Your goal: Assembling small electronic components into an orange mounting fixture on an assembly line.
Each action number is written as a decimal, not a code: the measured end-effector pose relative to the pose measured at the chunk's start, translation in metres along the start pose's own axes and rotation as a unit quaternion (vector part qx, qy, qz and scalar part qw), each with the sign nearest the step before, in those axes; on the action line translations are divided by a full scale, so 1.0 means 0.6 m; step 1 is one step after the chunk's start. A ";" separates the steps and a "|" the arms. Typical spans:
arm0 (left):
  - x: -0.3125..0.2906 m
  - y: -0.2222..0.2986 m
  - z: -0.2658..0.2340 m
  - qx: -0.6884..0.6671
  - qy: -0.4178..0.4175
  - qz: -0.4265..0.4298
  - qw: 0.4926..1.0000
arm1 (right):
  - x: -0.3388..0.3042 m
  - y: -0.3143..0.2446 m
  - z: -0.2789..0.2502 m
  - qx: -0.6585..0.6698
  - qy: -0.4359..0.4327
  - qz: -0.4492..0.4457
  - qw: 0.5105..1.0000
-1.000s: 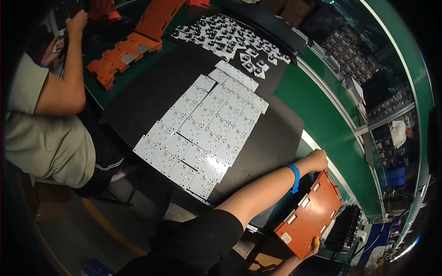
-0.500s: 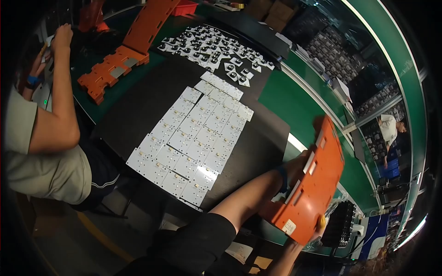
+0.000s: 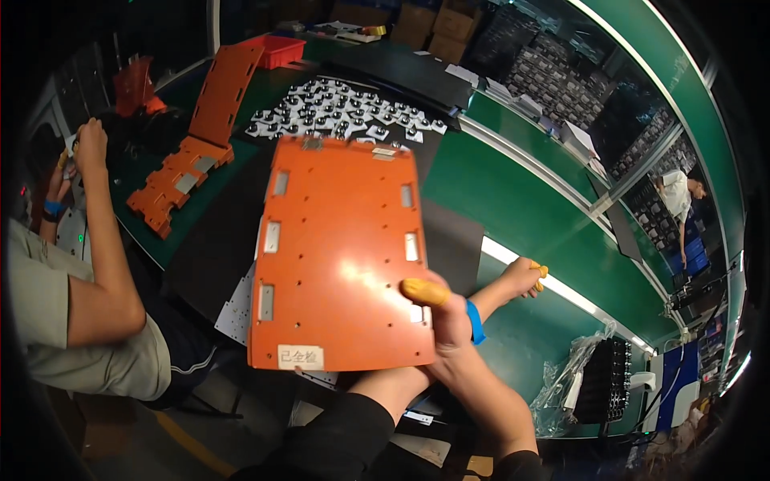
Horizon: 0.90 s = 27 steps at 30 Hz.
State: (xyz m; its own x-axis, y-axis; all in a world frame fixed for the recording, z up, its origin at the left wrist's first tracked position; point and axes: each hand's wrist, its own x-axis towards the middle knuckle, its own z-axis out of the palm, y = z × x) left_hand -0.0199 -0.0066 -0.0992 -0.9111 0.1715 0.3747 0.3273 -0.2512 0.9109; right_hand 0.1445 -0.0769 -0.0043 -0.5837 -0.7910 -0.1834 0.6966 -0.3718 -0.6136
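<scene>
My right hand (image 3: 443, 309), a yellow finger cot on its thumb, grips the right edge of an orange slotted plate (image 3: 337, 240). The plate hides most of a block of white circuit boards (image 3: 235, 311) on the dark mat; some white shows at its lower left and through its slots. My forearms cross, the left passing beneath the right. Beyond the crossing, my left hand (image 3: 525, 277), with a blue wristband (image 3: 476, 322) and yellow finger cots, is closed over the green bench and apart from the plate. Nothing shows in its curled fingers.
Small white boards with black round parts (image 3: 337, 108) lie at the back. Left of them stand orange fixtures (image 3: 180, 172) and a red bin (image 3: 281, 52). A co-worker (image 3: 88, 297) sits at the left. Clear plastic wrap (image 3: 553, 393) and a black rack (image 3: 605, 381) are at the right.
The orange plate has swung from the right over to the middle, above the white boards. My left hand has let go of it and stays at the right; my right hand still holds it.
</scene>
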 end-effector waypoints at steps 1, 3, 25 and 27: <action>0.003 0.006 -0.009 -0.004 0.002 -0.008 1.000 | 0.003 0.007 0.004 0.018 -0.008 0.020 1.000; 0.010 0.016 -0.023 -0.014 0.004 -0.023 1.000 | 0.006 0.007 0.005 0.021 -0.050 0.040 0.998; -0.001 0.024 0.001 -0.134 0.037 -0.215 0.967 | -0.017 -0.016 -0.021 0.102 -0.087 0.062 0.989; -0.003 0.025 0.005 -0.130 0.026 -0.190 0.973 | -0.020 -0.017 -0.023 0.091 -0.082 0.054 0.991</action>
State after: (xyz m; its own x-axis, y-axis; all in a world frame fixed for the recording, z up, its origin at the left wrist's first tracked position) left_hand -0.0123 -0.0078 -0.0856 -0.9674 0.2531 0.0048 -0.1035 -0.4125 0.9050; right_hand 0.1387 -0.0568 -0.0063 -0.4363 -0.8937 -0.1045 0.8241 -0.3502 -0.4452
